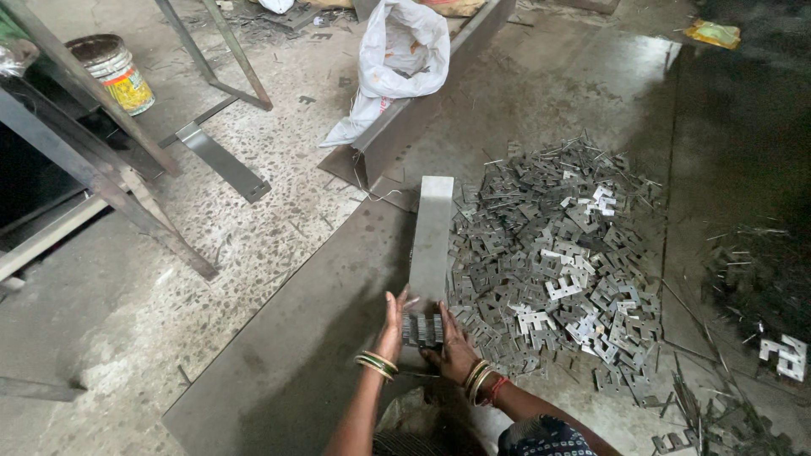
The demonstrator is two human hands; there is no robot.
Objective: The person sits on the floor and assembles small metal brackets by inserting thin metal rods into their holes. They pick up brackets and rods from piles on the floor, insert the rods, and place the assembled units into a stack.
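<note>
My left hand (391,323) and my right hand (454,344) press from both sides on a short row of thin metal stampings (421,329) standing on edge. The row sits at the near end of a long grey metal channel (432,234) that lies on the floor and runs away from me. Both wrists wear bangles. To the right of the channel spreads a large heap of small flat notched metal pieces (549,266).
A big steel sheet (287,363) lies under the channel. A long angle beam with a white sack (401,55) on it runs to the back. A metal frame's legs (127,181) and a paint can (114,72) stand at left. More scrap (773,291) lies at right.
</note>
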